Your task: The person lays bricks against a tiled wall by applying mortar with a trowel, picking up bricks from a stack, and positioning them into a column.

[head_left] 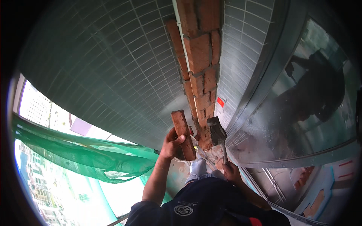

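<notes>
My left hand (172, 144) grips a red brick (183, 135) by its side, thumb across its face, and holds it up in front of me. My right hand (231, 172) is closed around the handle of a trowel (217, 132). Its dark, squarish blade points up, right of the brick; whether mortar lies on it I cannot tell. Beyond both hands, a narrow column of red brickwork (203, 81) with grey mortar joints runs up between two tiled walls. Neither the brick nor the trowel visibly touches this column.
Grey tiled walls (124, 67) flank the brickwork. To the right, a framed glass pane (298, 113) carries a dark reflection. Green netting (102, 154) hangs at an opening on the left. More bricks (303, 177) lie at the lower right, beyond the frame.
</notes>
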Tool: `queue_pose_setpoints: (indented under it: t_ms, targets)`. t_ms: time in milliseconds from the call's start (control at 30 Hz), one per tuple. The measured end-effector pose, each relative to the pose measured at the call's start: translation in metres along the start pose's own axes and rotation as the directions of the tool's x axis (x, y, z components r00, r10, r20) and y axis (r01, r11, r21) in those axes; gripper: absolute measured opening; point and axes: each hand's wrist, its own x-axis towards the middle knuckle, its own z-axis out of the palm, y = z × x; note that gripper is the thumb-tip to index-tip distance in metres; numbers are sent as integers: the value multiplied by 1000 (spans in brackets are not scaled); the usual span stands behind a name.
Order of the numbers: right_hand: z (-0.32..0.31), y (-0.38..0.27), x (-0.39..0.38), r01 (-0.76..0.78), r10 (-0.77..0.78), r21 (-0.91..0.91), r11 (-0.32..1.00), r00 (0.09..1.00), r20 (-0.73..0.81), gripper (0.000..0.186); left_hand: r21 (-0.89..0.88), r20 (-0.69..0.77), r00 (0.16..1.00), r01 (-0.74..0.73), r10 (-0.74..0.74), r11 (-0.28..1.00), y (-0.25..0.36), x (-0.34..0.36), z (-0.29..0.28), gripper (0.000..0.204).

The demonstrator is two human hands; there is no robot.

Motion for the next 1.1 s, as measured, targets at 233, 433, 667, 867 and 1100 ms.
queue_pose_setpoints:
  t_ms: [233, 433, 667, 867, 1100]
  targets:
    - [-14, 3, 15, -50, 13, 244, 968, 988, 151, 27, 360, -43, 967, -218, 250, 907, 42, -7, 5, 64]
    - [-4, -65, 11, 334, -330, -15, 943, 937, 116, 26, 558, -46, 963, -195, 265, 806, 48, -8, 18, 49]
    - [-36, -13, 33, 716, -729, -661, 224, 573, 373, 25, 216, -106, 978, -152, 178, 964, 26, -6, 24, 47]
    - [-69, 65, 26, 560, -550, -560, 610, 808, 210, 22, -86, -222, 975, -50, 30, 995, 25, -4, 12, 44]
    - [-61, 99, 37, 138, -912, -971, -197, 336, 233, 23, -326, -214, 961, -240, 175, 914, 102, 23, -2, 23]
